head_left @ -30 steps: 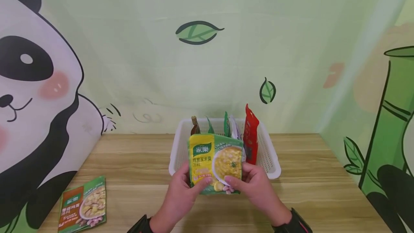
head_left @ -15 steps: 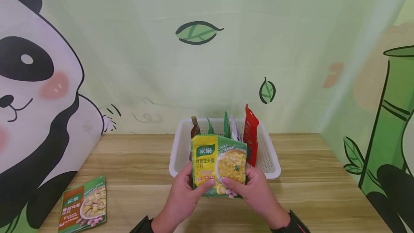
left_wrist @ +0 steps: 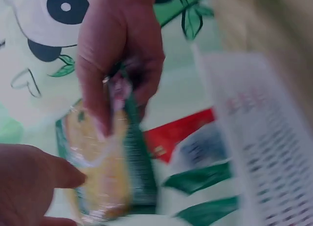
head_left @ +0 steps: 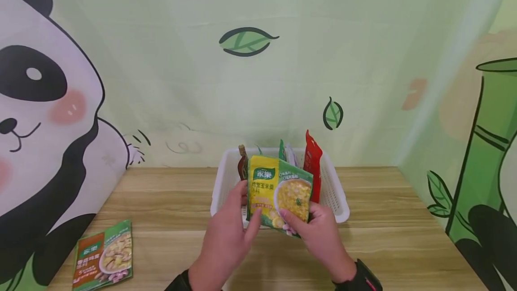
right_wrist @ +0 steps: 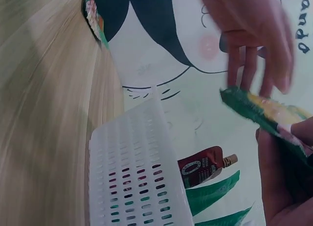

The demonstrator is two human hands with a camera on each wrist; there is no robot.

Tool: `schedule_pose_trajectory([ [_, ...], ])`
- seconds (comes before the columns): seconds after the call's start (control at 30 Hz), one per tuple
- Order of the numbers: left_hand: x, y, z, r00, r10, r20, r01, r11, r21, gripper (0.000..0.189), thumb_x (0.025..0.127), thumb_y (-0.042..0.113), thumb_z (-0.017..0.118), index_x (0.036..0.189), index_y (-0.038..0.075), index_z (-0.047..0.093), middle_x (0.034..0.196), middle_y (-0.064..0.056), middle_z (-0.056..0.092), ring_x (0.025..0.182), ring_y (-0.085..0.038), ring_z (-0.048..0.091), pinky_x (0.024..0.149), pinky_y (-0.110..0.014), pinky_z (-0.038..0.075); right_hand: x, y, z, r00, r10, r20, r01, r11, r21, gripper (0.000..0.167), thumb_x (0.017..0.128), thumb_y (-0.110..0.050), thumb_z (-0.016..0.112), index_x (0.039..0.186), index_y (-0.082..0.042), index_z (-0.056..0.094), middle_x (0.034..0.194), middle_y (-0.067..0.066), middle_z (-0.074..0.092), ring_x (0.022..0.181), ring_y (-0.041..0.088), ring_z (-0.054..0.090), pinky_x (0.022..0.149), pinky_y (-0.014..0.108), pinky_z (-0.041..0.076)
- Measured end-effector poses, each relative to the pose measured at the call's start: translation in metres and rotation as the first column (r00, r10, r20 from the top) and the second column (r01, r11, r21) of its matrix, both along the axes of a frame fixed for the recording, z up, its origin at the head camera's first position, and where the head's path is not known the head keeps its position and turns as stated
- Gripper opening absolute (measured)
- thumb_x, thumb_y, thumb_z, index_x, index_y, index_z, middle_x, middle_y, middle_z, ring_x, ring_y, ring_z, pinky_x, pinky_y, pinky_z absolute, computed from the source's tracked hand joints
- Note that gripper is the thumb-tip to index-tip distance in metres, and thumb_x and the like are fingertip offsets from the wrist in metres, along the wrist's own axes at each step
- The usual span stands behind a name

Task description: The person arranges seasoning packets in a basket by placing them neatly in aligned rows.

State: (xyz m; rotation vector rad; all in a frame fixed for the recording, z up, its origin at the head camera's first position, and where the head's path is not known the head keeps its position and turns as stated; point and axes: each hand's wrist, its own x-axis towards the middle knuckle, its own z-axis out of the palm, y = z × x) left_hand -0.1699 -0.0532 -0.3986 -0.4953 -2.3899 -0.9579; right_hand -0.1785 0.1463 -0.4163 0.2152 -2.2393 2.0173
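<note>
A yellow-and-green soup packet (head_left: 264,190) with a bowl of corn soup printed on it is held up in front of the white basket. My right hand (head_left: 325,237) pinches its lower right corner, thumb across the front. At the packet's left side, my left hand (head_left: 226,237) has its thumb and fingers spread apart. The right wrist view shows the left fingers (right_wrist: 264,64) extended loosely by the packet's edge (right_wrist: 244,106). In the left wrist view the right hand (left_wrist: 120,55) grips the packet's end while the left thumb (left_wrist: 66,174) overlaps its side.
Behind the packet stands a white perforated basket (head_left: 342,205). It holds a red bag (head_left: 313,160), a dark pouch with a brown cap (right_wrist: 200,167) and several green or white packages. A brown-and-green soup packet (head_left: 102,255) lies on the wooden table (head_left: 169,210) at left.
Both hands gripped the packet's lower sides before; now the left hand has loosened and spread. The packet has risen slightly, shifted right and tilted.
</note>
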Motion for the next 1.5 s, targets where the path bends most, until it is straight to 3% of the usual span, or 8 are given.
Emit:
schedule_pose_trajectory([
  [0.13,0.005,0.011,0.013,0.947,0.131,-0.293,-0.189,0.965,-0.18,0.052,0.09,0.024,0.08,0.128,-0.005,0.061,0.12,-0.019,0.069,0.099,-0.03,0.074,0.08,-0.039,0.063,-0.002,-0.007,-0.003,0.986,-0.044,-0.158,0.057,0.995,0.078,0.016,0.089,-0.02,0.082,0.097,-0.006,0.079,0.08,0.009,0.076,0.065,0.009,0.065,0.058,0.024,0.056],
  [0.23,0.01,0.024,0.022,0.93,0.139,-0.341,-0.215,0.957,-0.195,0.054,0.091,0.031,0.079,0.124,-0.008,0.062,0.115,-0.021,0.072,0.096,-0.03,0.075,0.079,-0.039,0.063,-0.002,-0.011,-0.007,0.948,-0.09,-0.305,0.138,0.98,0.142,0.011,0.088,-0.017,0.084,0.091,-0.008,0.079,0.077,0.004,0.075,0.063,0.005,0.063,0.054,0.024,0.055],
  [0.37,0.014,0.041,0.028,0.971,0.063,-0.23,-0.099,0.984,-0.149,0.07,0.099,0.046,0.066,0.136,-0.012,0.052,0.118,-0.024,0.072,0.098,-0.03,0.075,0.078,-0.038,0.063,-0.004,-0.015,-0.012,0.838,-0.135,-0.529,0.276,0.941,0.196,0.009,0.083,-0.006,0.086,0.084,-0.005,0.077,0.076,0.005,0.076,0.065,0.004,0.064,0.054,0.021,0.055],
  [0.5,0.014,0.05,0.03,0.989,0.022,-0.147,-0.033,0.997,-0.077,0.081,0.101,0.055,0.059,0.14,-0.014,0.047,0.124,-0.027,0.07,0.101,-0.032,0.076,0.079,-0.041,0.063,-0.006,-0.019,-0.018,0.709,-0.151,-0.689,0.39,0.898,0.204,0.013,0.078,0.002,0.085,0.078,-0.003,0.074,0.074,0.007,0.076,0.066,0.006,0.068,0.059,0.019,0.056],
  [0.6,0.015,0.052,0.033,0.993,0.011,-0.119,-0.016,0.999,-0.045,0.081,0.1,0.056,0.06,0.14,-0.014,0.047,0.127,-0.027,0.069,0.101,-0.034,0.076,0.08,-0.041,0.063,-0.005,-0.021,-0.022,0.67,-0.142,-0.729,0.412,0.888,0.206,0.013,0.077,0.006,0.083,0.081,-0.003,0.074,0.076,0.007,0.076,0.067,0.009,0.069,0.061,0.019,0.056],
  [1.0,0.016,0.053,0.039,1.0,0.01,0.022,-0.01,1.0,-0.027,0.06,0.102,0.038,0.062,0.134,-0.012,0.052,0.123,-0.021,0.071,0.096,-0.033,0.077,0.077,-0.042,0.064,-0.001,-0.025,-0.025,0.595,-0.078,-0.8,0.455,0.853,0.255,0.026,0.067,0.013,0.076,0.085,-0.004,0.07,0.078,0.003,0.073,0.069,0.012,0.069,0.063,0.021,0.055],
  [1.23,0.015,0.053,0.038,0.997,0.073,-0.012,-0.074,0.995,-0.067,0.044,0.103,0.026,0.062,0.126,-0.011,0.056,0.11,-0.021,0.074,0.089,-0.033,0.078,0.07,-0.042,0.064,0.004,-0.028,-0.021,0.664,-0.02,-0.747,0.42,0.837,0.351,0.033,0.072,0.006,0.084,0.103,-0.005,0.076,0.098,0.006,0.08,0.087,0.015,0.078,0.075,0.022,0.06],
  [1.5,0.013,0.051,0.035,0.998,0.067,-0.011,-0.067,0.996,-0.061,0.041,0.102,0.015,0.061,0.13,-0.014,0.057,0.116,-0.026,0.073,0.094,-0.035,0.077,0.069,-0.039,0.063,0.005,-0.024,-0.019,0.726,0.048,-0.687,0.29,0.884,0.368,0.041,0.076,-0.001,0.086,0.114,-0.009,0.076,0.106,0.003,0.08,0.091,0.015,0.078,0.079,0.02,0.06],
])
